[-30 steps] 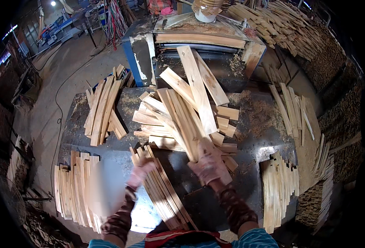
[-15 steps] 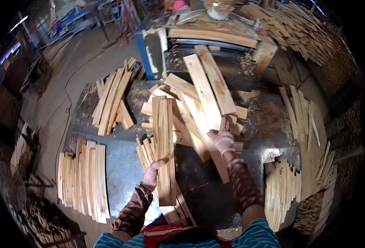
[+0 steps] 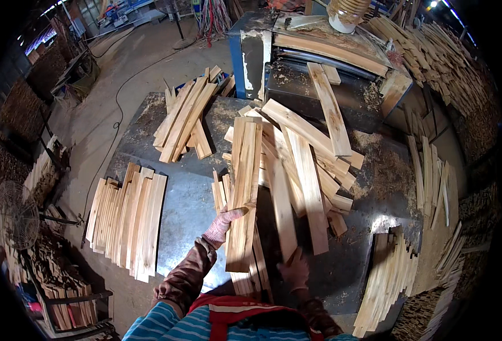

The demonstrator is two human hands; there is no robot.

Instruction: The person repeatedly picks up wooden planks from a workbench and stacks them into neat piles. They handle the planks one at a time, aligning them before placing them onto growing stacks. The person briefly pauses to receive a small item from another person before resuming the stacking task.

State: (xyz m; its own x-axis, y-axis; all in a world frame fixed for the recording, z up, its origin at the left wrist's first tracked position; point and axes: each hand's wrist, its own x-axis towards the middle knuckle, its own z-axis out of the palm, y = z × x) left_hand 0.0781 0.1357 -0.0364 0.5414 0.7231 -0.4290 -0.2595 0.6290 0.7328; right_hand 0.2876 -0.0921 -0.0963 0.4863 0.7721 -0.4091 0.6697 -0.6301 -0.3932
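My left hand, in a pale knitted glove, is closed around a bundle of long, narrow wooden boards, held lengthwise in front of me. To its right, my gloved right hand is low and close to my body, in shadow. Its thumb and fingers are at the near end of another wooden board, seemingly pinching it. Beside that board, a pale plank slants toward me. Behind both hands lies a loose, crisscrossed pile of boards. More narrow strips show beneath the held bundle.
A machine with a blue side stands beyond the dark metal table; one board leans from its bed. Stacked boards lie at left, far left and right. A wire fan stands left.
My right hand has moved toward my body, from over the pile to a board's near end. One pale board has left the machine bed. The left hand keeps its bundle; the view has shifted.
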